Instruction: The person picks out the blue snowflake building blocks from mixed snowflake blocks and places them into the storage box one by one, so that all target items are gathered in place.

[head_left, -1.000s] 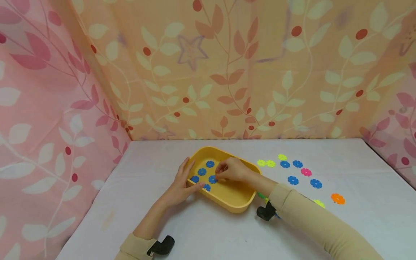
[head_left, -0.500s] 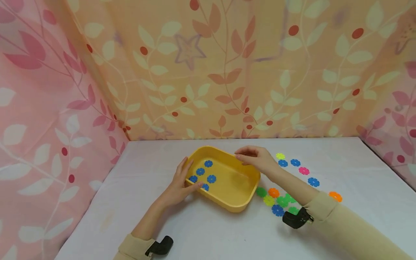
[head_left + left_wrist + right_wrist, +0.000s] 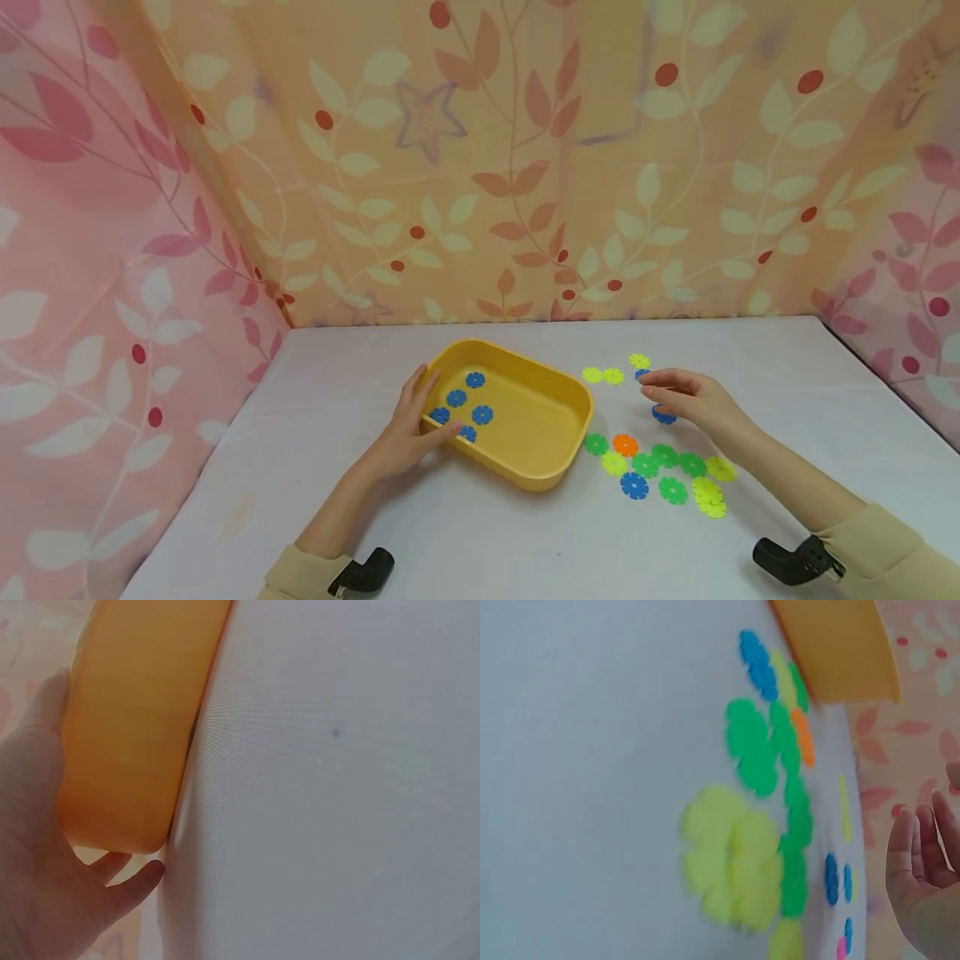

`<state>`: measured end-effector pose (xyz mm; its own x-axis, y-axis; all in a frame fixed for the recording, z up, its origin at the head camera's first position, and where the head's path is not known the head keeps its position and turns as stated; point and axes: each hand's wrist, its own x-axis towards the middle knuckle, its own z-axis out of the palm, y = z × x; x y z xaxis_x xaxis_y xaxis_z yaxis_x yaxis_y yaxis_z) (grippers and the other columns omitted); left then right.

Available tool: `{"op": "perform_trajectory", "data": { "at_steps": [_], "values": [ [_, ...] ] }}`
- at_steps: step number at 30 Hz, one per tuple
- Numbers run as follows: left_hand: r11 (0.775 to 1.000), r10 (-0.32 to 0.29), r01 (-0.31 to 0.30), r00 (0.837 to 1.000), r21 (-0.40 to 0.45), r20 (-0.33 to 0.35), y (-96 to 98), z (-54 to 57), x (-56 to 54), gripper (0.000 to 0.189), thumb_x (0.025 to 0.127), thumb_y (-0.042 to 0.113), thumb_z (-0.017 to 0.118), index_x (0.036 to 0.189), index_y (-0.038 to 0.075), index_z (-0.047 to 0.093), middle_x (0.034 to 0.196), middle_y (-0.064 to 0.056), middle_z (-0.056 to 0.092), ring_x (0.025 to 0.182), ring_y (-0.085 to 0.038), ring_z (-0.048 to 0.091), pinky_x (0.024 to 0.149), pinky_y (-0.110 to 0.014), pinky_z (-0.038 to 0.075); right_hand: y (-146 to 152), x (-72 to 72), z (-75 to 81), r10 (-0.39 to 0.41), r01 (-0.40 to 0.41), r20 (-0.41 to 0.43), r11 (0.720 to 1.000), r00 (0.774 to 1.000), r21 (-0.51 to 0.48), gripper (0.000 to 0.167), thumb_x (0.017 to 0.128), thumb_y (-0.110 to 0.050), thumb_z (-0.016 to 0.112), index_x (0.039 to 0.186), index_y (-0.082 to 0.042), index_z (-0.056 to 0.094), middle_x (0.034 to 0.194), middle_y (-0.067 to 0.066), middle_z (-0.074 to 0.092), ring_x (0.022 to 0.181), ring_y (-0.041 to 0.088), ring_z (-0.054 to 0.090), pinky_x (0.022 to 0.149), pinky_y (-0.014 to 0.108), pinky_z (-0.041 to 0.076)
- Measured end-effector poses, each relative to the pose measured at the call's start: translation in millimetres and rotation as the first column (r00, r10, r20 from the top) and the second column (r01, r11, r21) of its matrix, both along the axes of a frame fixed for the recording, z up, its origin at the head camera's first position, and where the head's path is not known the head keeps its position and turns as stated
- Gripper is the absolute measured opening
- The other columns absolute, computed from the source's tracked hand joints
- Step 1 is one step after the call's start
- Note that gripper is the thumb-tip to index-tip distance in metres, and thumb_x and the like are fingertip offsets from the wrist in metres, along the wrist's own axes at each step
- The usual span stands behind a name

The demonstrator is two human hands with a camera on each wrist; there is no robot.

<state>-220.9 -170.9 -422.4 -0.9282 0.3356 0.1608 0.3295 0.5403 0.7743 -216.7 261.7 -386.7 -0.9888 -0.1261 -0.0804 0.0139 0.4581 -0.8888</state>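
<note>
A yellow plastic tray (image 3: 551,433) stands on the white table, with several blue flower-shaped discs (image 3: 482,414) in its left part. My left hand (image 3: 401,433) grips the tray's near left corner, its thumb over the front rim and its fingers along the left end. In the left wrist view that hand (image 3: 52,847) lies around the tray's orange-looking wall (image 3: 135,742). My right hand (image 3: 693,404) hovers over the loose discs to the right, fingers loosely bent, nothing seen in it. A blue disc (image 3: 663,415) shows just under its fingers, partly covered.
Right of the tray lie several green discs (image 3: 673,491), yellow discs (image 3: 708,492), an orange disc (image 3: 625,445) and a blue disc (image 3: 633,486). Behind them are more yellow discs (image 3: 613,376). A floral cloth (image 3: 517,167) encloses the table's back and sides.
My right hand has left a blue disc in the tray, risen over the rim and moved right above the loose discs. The left hand has stayed at the tray's corner.
</note>
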Motion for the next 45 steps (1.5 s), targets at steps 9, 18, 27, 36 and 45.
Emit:
{"op": "perform_trajectory", "data": {
  "at_steps": [9, 18, 27, 36, 45],
  "values": [
    [1.000, 0.003, -0.003, 1.000, 0.007, 0.011, 0.1, -0.8, 0.6, 0.089, 0.090, 0.038, 0.071, 0.157, 0.016, 0.017, 0.162, -0.002, -0.006, 0.147, -0.034, 0.002, 0.112, -0.061, 0.012, 34, 7.0, -24.9, 0.022, -0.011, -0.069, 0.986, 0.997, 0.165, 0.051, 0.092, -0.037, 0.067, 0.127, -0.001, 0.059, 0.115, 0.015, 0.064, 0.094, 0.025, 0.063, 0.072, 0.024, 0.054],
    [1.000, 0.003, -0.003, 1.000, 0.013, 0.000, 1.1, -1.5, -0.8, 0.088, 0.091, 0.037, 0.070, 0.157, 0.014, 0.016, 0.162, -0.004, -0.006, 0.147, -0.035, 0.002, 0.112, -0.061, 0.010, 45, 4.0, -35.1, 0.015, 0.035, -0.146, 0.940, 0.989, 0.339, 0.045, 0.088, -0.032, 0.074, 0.119, -0.001, 0.064, 0.105, 0.012, 0.067, 0.092, 0.025, 0.061, 0.065, 0.020, 0.052],
    [1.000, 0.003, -0.003, 1.000, 0.010, 0.002, 0.9, -0.7, 0.2, 0.088, 0.091, 0.036, 0.070, 0.157, 0.015, 0.016, 0.162, -0.005, -0.006, 0.147, -0.037, 0.002, 0.112, -0.063, 0.010, 44, 1.7, -36.6, 0.014, 0.052, -0.167, 0.922, 0.986, 0.383, 0.038, 0.086, -0.028, 0.076, 0.111, -0.002, 0.067, 0.092, 0.004, 0.066, 0.084, 0.021, 0.058, 0.064, 0.017, 0.049],
    [1.000, 0.006, -0.006, 1.000, -0.006, 0.003, 0.6, -2.3, 0.7, 0.089, 0.090, 0.039, 0.070, 0.157, 0.017, 0.017, 0.162, -0.005, -0.005, 0.147, -0.034, 0.003, 0.112, -0.061, 0.013, 45, 0.0, -40.4, 0.021, 0.052, -0.179, 0.917, 0.984, 0.395, 0.031, 0.085, -0.024, 0.077, 0.106, -0.002, 0.069, 0.085, 0.001, 0.063, 0.080, 0.020, 0.055, 0.062, 0.018, 0.048],
    [1.000, 0.003, -0.003, 1.000, -0.008, 0.000, 0.6, -1.0, 0.1, 0.089, 0.090, 0.039, 0.070, 0.157, 0.015, 0.016, 0.162, -0.003, -0.006, 0.147, -0.034, 0.003, 0.112, -0.062, 0.012, 46, -1.1, -40.9, 0.025, 0.052, -0.187, 0.917, 0.982, 0.395, 0.029, 0.086, -0.025, 0.076, 0.103, -0.003, 0.069, 0.083, 0.001, 0.062, 0.078, 0.019, 0.053, 0.061, 0.019, 0.046]
  ]
}}
